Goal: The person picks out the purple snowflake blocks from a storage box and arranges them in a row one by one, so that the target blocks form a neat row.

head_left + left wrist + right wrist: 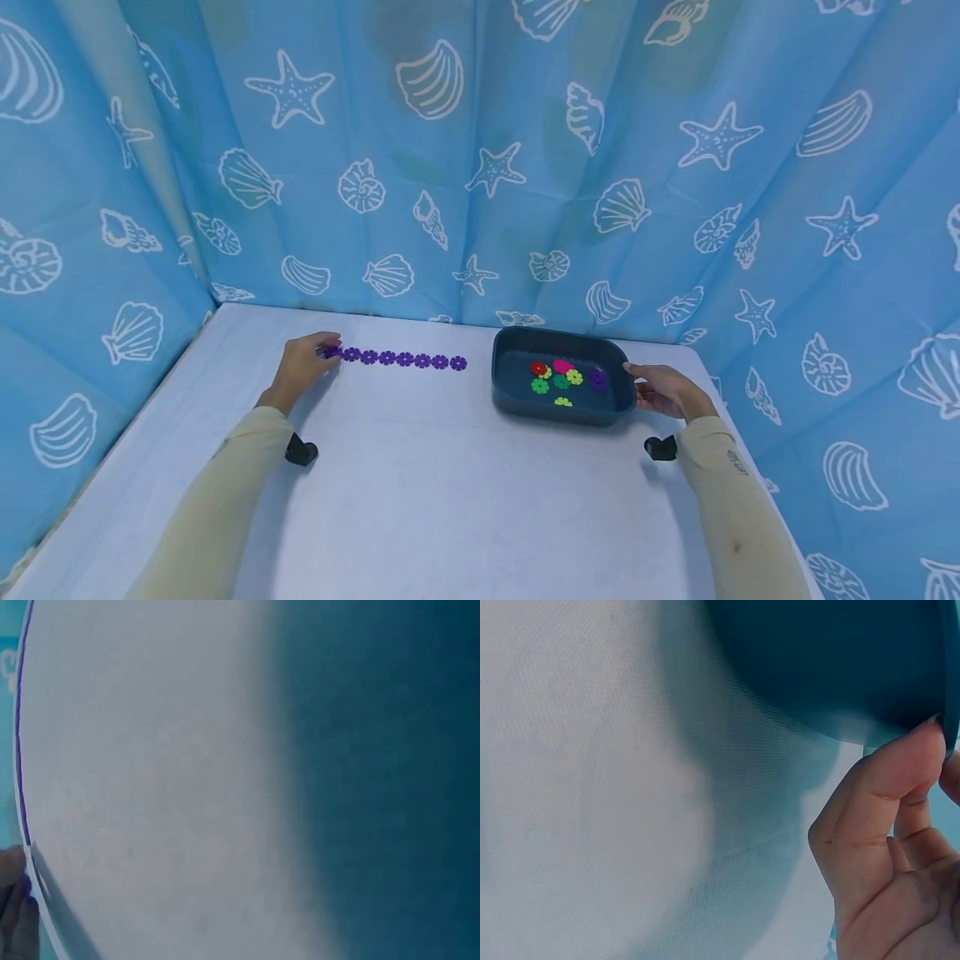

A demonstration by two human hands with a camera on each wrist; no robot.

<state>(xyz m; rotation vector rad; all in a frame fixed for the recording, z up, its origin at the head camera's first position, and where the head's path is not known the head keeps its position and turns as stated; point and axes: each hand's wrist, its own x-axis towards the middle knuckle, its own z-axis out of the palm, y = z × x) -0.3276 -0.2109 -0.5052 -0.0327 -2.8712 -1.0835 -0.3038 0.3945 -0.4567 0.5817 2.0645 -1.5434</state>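
A straight row of several purple snowflake discs [405,359] lies along the back left of the table. At its left end my left hand [298,367] pinches the last disc between thumb and fingers. In the left wrist view, that hand [13,907] shows only at the lower left corner, with the row as a thin purple line above it. My right hand [663,390] grips the right rim of a dark blue-grey plastic basin [562,417], thumb [922,754] against the wall. Loose discs in red, pink, yellow, green and purple [597,380] lie inside the basin.
A white-covered table [465,500] spreads beneath both arms. Blue curtains [480,167] with white shell and starfish prints hang right behind the table and along both sides. Black camera mounts [302,451] sit at the wrists.
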